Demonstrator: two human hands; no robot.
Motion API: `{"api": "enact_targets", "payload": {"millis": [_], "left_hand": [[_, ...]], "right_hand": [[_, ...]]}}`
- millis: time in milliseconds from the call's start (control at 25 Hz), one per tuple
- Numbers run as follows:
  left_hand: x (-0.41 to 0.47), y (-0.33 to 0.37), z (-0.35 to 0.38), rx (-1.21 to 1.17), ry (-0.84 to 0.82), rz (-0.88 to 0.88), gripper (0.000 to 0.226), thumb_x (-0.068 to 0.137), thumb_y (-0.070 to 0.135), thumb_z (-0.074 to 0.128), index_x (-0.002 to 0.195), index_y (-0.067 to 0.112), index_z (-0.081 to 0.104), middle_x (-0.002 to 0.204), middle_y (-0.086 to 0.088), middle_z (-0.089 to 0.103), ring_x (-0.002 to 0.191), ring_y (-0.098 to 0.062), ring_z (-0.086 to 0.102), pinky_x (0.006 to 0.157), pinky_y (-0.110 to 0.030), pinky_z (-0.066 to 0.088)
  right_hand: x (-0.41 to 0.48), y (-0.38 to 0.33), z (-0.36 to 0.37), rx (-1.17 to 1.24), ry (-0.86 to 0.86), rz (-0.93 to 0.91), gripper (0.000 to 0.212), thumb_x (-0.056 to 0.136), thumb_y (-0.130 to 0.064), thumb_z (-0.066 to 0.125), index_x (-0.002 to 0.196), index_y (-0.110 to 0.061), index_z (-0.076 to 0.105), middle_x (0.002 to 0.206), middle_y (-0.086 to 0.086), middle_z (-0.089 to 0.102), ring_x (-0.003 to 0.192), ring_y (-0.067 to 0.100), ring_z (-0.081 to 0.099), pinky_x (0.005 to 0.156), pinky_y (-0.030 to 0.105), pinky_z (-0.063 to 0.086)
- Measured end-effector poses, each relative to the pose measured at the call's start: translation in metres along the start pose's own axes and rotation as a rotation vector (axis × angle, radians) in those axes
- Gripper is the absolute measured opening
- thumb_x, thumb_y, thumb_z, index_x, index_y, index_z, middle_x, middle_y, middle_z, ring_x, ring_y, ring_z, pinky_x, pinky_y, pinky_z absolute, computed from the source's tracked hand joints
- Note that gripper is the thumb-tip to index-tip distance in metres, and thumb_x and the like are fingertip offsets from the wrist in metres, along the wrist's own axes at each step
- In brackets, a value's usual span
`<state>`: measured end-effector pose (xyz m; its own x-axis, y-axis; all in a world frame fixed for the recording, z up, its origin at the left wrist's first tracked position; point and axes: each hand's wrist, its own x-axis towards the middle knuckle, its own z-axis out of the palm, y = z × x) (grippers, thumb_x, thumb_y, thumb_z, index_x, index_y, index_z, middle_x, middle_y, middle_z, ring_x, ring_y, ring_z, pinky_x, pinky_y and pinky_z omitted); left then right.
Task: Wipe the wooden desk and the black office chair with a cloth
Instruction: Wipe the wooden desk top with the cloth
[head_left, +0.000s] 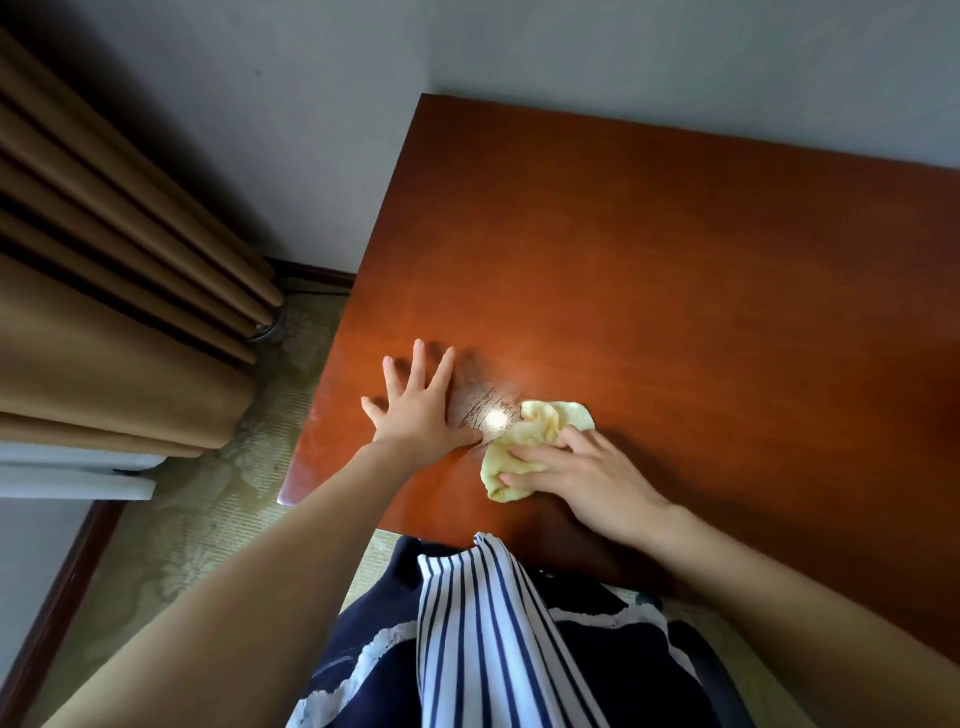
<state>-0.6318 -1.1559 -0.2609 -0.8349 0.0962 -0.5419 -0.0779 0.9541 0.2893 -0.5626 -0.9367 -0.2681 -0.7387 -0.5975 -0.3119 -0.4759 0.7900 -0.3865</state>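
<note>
The left grip (415, 415) lies flat on the bench (675, 260), fingers spread — holding nothing. Just at its three o'clock the right grip (587, 478) presses the bunched yellow cloth (550, 421) onto the wood near the six o'clock edge, fingers laid nearly straight across it.

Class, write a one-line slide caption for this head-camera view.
Right hand presses a crumpled yellow cloth onto the wooden desk while the left hand rests flat beside it, fingers spread.
</note>
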Motion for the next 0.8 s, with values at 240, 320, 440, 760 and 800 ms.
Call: {"api": "enact_targets", "payload": {"millis": [240,320,440,760,800], "left_hand": [[0.000,-0.005,-0.001,0.123,-0.066,0.004,0.107,0.072,0.060,0.069,0.143,0.052,-0.010,0.154,0.015,-0.027,0.142,-0.027,-0.025,0.107,-0.071,0.008],[-0.002,-0.005,-0.002,0.110,-0.067,0.005,0.108,0.070,0.058,0.071,0.143,0.053,-0.009,0.154,0.016,-0.026,0.142,-0.026,-0.025,0.106,-0.071,0.007],[0.001,-0.004,-0.004,0.109,-0.077,-0.006,0.108,0.070,0.057,0.071,0.143,0.052,-0.009,0.154,0.016,-0.026,0.141,-0.026,-0.026,0.106,-0.071,0.005],[-0.001,0.000,-0.006,0.185,-0.060,-0.023,0.109,0.070,0.060,0.070,0.146,0.048,-0.006,0.156,0.012,-0.021,0.143,-0.029,-0.019,0.107,-0.068,0.012],[-0.001,0.001,-0.007,0.224,-0.052,-0.019,0.109,0.069,0.061,0.070,0.147,0.046,-0.005,0.157,0.009,-0.019,0.144,-0.032,-0.015,0.107,-0.067,0.013]], "right_hand": [[0.042,0.055,-0.032,-0.117,0.100,0.103,0.093,0.070,0.006,0.073,0.138,-0.047,0.038,0.151,-0.014,0.031,0.116,0.022,0.039,0.097,0.039,0.030],[0.062,0.070,-0.047,-0.129,0.146,0.170,0.086,0.076,0.005,0.068,0.138,-0.047,0.038,0.151,-0.013,0.031,0.123,0.025,0.034,0.102,0.040,0.027],[0.097,0.092,-0.070,-0.044,0.251,0.340,0.065,0.091,0.004,0.044,0.136,-0.043,0.044,0.149,-0.009,0.037,0.128,0.031,0.030,0.104,0.043,0.027],[0.100,0.064,-0.057,-0.108,0.340,0.447,0.060,0.092,0.000,0.037,0.143,-0.032,0.036,0.141,-0.001,0.043,0.119,0.031,0.035,0.098,0.041,0.036],[0.089,0.060,-0.051,-0.123,0.325,0.407,0.060,0.092,0.000,0.039,0.143,-0.032,0.036,0.142,-0.001,0.042,0.119,0.032,0.036,0.098,0.042,0.037]]}}
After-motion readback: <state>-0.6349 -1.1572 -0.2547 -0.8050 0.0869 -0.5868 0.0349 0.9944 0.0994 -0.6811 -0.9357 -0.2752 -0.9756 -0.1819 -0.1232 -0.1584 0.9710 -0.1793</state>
